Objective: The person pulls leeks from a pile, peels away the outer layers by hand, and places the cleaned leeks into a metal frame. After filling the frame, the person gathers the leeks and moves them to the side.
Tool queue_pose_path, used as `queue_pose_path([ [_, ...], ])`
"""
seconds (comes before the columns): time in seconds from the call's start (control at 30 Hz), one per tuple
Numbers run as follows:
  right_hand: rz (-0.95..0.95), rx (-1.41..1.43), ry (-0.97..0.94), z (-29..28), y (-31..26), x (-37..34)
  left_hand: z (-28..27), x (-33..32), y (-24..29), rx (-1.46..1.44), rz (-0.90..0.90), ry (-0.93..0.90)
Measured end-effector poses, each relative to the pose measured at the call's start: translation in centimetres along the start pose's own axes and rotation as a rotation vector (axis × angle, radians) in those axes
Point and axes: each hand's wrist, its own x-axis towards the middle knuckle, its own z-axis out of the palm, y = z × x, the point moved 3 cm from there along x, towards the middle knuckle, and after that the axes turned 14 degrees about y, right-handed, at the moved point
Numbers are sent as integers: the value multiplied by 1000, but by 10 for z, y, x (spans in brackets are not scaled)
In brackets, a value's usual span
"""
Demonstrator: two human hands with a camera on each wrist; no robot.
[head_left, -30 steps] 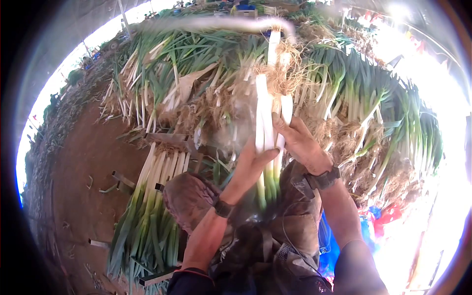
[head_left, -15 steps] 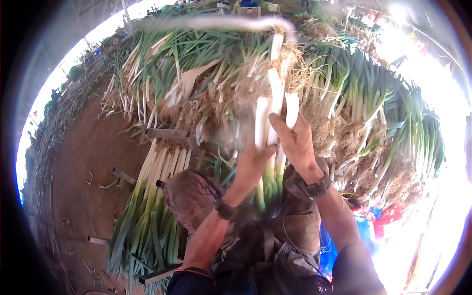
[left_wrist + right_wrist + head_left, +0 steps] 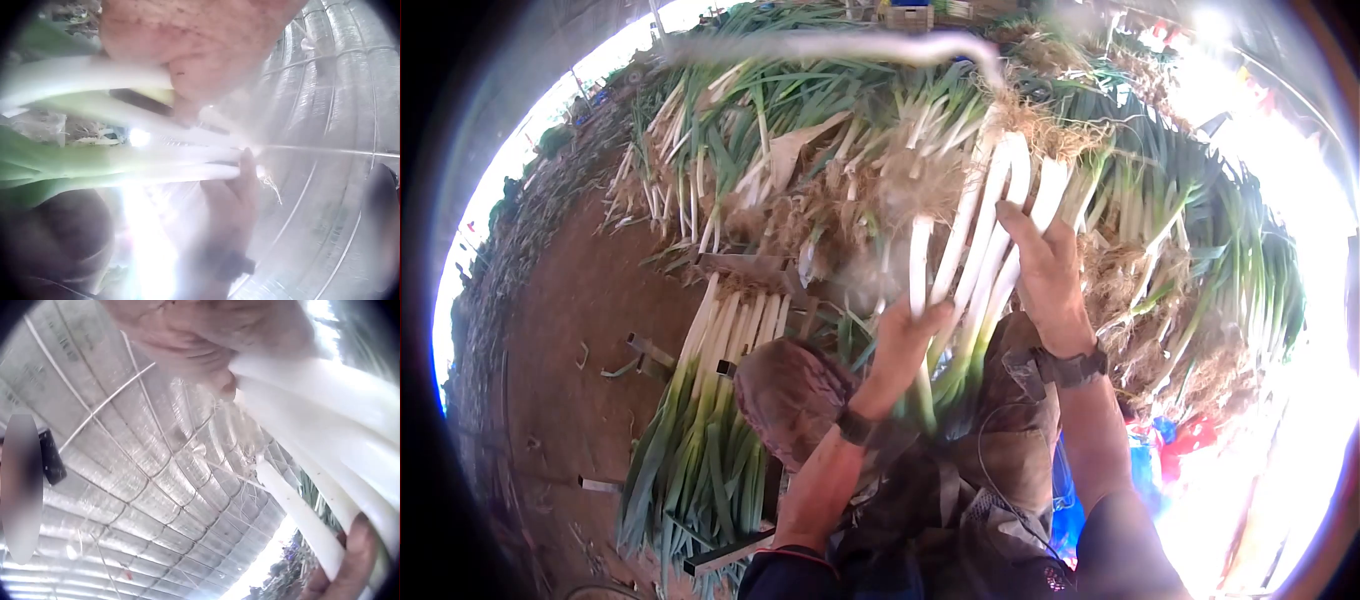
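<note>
Several leeks with long white shafts stand root end up over the person's lap in the head view. The left hand [image 3: 900,340] holds one leek [image 3: 918,265] at the left, its thumb bent across the shafts. The right hand [image 3: 1050,280] grips the white leeks [image 3: 990,225] at the right, thumb on their front. Brown roots [image 3: 1035,125] bristle at the top. White shafts [image 3: 337,419] run below the right hand [image 3: 212,337] in the right wrist view. The left wrist view is hazy, with the left hand [image 3: 194,50] above pale shafts [image 3: 150,159].
A leek bundle [image 3: 730,350] lies in a metal frame [image 3: 740,268] on the brown ground [image 3: 590,330] at left. Heaped leeks [image 3: 750,110] spread across the back, and more [image 3: 1210,200] line the right. Blue plastic [image 3: 1145,460] sits beside the right leg.
The right hand has moved to the right, and its leeks have fanned apart from the one at the left hand. Their root ends now lean to the right. The left hand has shifted slightly.
</note>
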Motion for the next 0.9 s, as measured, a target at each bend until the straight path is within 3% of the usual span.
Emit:
queue_pose_path([
  [0.07,141,590,-60,8,13,6,0,-4,-7,76,-60,-123],
  [0.1,-290,293,-68,1,16,7,1,-5,-8,75,-65,-122],
  [0.13,-281,294,-72,-1,30,14,2,-9,-8,50,-81,-174],
  [0.2,-61,322,-320,5,55,33,-1,-14,-7,33,-115,-227],
  [0.27,-112,302,-380,3,30,28,-4,-13,0,172,4,-271],
  [0.33,-942,-284,-176,-2,12,17,-6,1,31,267,181,-196],
  [0.37,-963,-373,-149,-4,10,19,3,2,69,226,311,-175],
  [0.4,-728,-291,-284,-1,-3,19,4,10,76,163,231,-165],
  [0.43,-238,113,-386,10,2,24,10,18,96,255,394,-170],
  [0.47,261,506,-455,22,8,28,19,23,111,296,442,-165],
  [0.5,267,510,-455,25,11,31,28,29,120,336,494,-161],
  [0.53,-63,121,-449,28,11,34,31,45,121,342,489,-161],
  [0.57,-389,-270,-423,30,12,33,36,57,129,384,750,-158],
  [0.6,-382,-267,-424,32,7,30,38,62,133,421,1011,-156],
  [0.67,197,670,-599,36,-16,24,38,63,138,562,1086,-112],
  [0.7,157,687,-709,30,-21,24,37,62,139,703,1164,-66],
  [0.83,2,577,-684,38,-19,28,30,55,147,795,1207,-85],
  [0.9,-94,375,-510,40,-22,33,26,54,153,809,1108,-93],
])
